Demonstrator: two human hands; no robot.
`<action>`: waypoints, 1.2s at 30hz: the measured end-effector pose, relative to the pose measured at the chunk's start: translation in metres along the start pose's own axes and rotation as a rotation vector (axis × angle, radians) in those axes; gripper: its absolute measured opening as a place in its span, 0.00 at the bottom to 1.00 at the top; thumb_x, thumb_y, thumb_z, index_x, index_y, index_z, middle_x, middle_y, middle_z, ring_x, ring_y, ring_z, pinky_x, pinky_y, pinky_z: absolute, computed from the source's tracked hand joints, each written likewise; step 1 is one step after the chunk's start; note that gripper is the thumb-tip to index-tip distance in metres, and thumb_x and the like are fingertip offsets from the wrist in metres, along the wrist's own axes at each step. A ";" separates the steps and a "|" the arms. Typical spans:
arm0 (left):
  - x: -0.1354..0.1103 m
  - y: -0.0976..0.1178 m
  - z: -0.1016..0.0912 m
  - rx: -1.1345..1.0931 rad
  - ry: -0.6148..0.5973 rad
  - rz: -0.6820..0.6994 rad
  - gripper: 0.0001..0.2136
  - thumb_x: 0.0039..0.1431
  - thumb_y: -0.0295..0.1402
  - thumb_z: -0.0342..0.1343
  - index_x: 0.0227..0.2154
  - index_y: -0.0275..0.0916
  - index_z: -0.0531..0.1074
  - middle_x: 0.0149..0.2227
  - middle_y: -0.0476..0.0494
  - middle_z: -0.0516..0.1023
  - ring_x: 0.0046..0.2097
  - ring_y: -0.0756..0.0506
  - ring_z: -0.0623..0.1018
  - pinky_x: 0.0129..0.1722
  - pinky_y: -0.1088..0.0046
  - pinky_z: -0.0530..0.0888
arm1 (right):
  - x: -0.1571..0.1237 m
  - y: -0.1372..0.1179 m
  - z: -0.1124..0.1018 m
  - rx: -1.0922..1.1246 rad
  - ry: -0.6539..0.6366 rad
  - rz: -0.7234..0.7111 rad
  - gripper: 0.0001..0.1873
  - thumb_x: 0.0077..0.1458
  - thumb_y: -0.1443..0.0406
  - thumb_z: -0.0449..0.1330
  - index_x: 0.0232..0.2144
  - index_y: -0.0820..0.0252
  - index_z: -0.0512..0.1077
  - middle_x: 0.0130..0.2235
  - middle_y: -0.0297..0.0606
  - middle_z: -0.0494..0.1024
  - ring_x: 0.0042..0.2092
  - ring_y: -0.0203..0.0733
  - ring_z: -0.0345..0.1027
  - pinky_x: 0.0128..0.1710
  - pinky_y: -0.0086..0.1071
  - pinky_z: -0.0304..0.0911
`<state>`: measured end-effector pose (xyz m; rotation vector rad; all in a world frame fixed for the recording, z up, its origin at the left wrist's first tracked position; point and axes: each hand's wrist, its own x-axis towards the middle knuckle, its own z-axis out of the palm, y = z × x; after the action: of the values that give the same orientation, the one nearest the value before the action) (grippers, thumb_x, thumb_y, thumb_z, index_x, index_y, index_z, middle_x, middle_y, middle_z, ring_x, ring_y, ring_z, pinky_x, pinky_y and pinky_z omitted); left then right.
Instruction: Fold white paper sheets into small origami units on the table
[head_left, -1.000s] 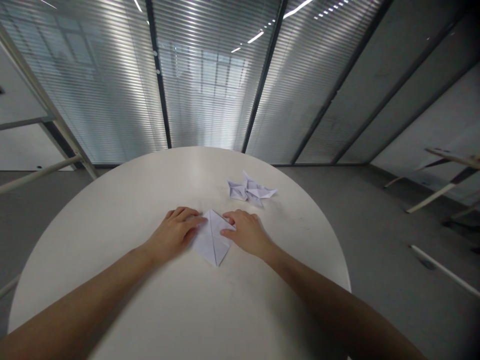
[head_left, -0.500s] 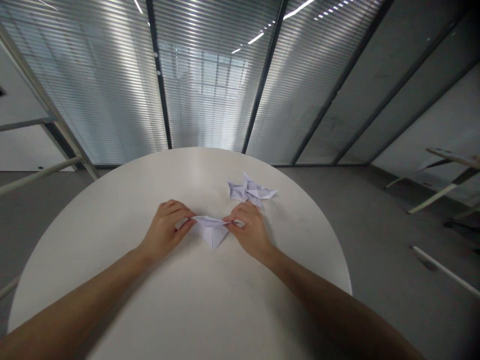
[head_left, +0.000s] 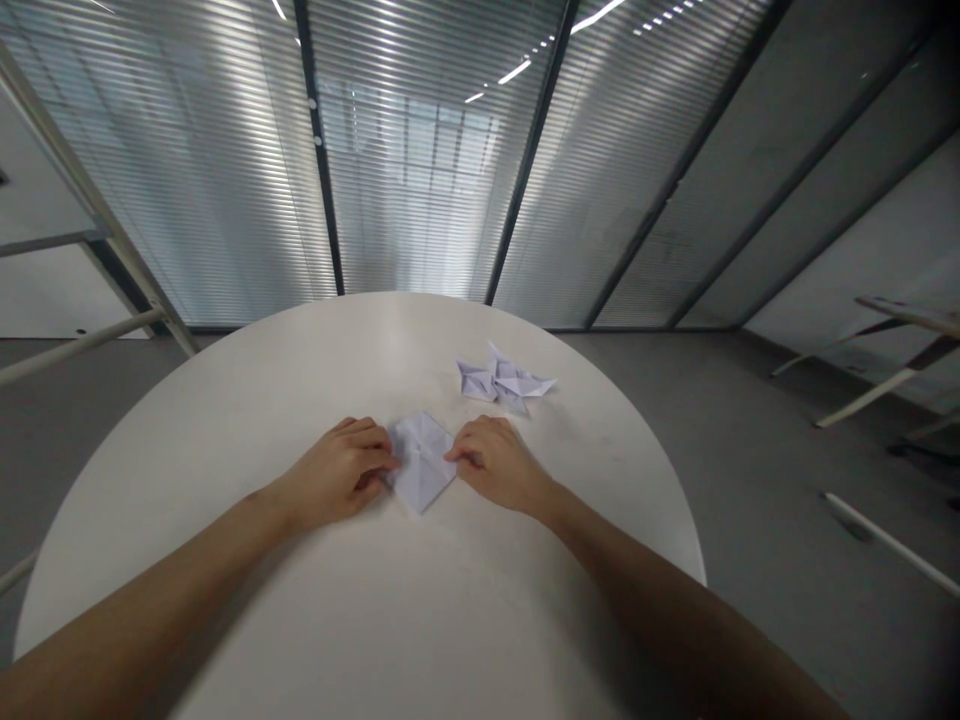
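Note:
A creased sheet of white paper (head_left: 421, 462) lies nearly flat on the round table between my hands, one corner pointing toward me. My left hand (head_left: 351, 468) is closed on its left corner, the fingers curled over the edge. At the right corner, my right hand (head_left: 491, 460) pinches the paper between thumb and fingers. Both side corners are hidden under the fingers. Just beyond my right hand rests a folded paper pinwheel shape (head_left: 504, 380) with pointed arms, touched by neither hand.
The round white table (head_left: 337, 620) has a curved edge on both sides. Behind it stands a glass wall with blinds (head_left: 420, 200). A pale metal frame (head_left: 135, 270) is at the left, and another table (head_left: 907, 318) at the far right.
The paper, earlier raised and folded along its top edge, now lies opened out flatter as a diamond. Both hands have come down slightly with it.

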<state>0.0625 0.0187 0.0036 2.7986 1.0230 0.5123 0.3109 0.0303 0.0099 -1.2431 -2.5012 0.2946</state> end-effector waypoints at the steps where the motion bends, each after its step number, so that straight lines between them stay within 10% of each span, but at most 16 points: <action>1: 0.000 0.000 0.001 -0.009 0.005 -0.006 0.11 0.53 0.25 0.52 0.36 0.41 0.76 0.36 0.45 0.75 0.40 0.45 0.72 0.43 0.67 0.65 | 0.001 -0.001 0.001 0.000 0.023 0.035 0.07 0.52 0.70 0.58 0.29 0.58 0.76 0.35 0.34 0.77 0.40 0.40 0.65 0.44 0.34 0.52; 22: 0.002 -0.013 0.016 -0.050 0.229 -0.327 0.14 0.51 0.35 0.60 0.40 0.40 0.70 0.38 0.44 0.76 0.42 0.42 0.71 0.42 0.64 0.66 | 0.009 0.001 0.013 0.120 0.085 0.302 0.26 0.46 0.66 0.66 0.48 0.55 0.67 0.40 0.34 0.76 0.44 0.43 0.65 0.44 0.37 0.51; 30: 0.002 -0.006 0.009 0.051 0.146 -0.202 0.05 0.56 0.34 0.56 0.34 0.41 0.73 0.34 0.46 0.76 0.40 0.44 0.72 0.41 0.65 0.64 | 0.006 -0.002 0.011 -0.019 0.105 0.138 0.02 0.50 0.68 0.63 0.30 0.58 0.74 0.35 0.34 0.76 0.42 0.40 0.64 0.43 0.35 0.50; 36: 0.001 -0.005 0.006 0.056 0.053 -0.138 0.07 0.60 0.29 0.50 0.34 0.39 0.74 0.35 0.44 0.76 0.39 0.46 0.73 0.41 0.69 0.68 | 0.001 -0.001 0.006 -0.181 0.002 -0.047 0.07 0.54 0.70 0.59 0.32 0.56 0.76 0.36 0.35 0.77 0.42 0.40 0.63 0.42 0.35 0.51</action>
<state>0.0624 0.0227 -0.0032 2.7498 1.2499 0.5518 0.3069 0.0306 0.0045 -1.2478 -2.5989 0.0564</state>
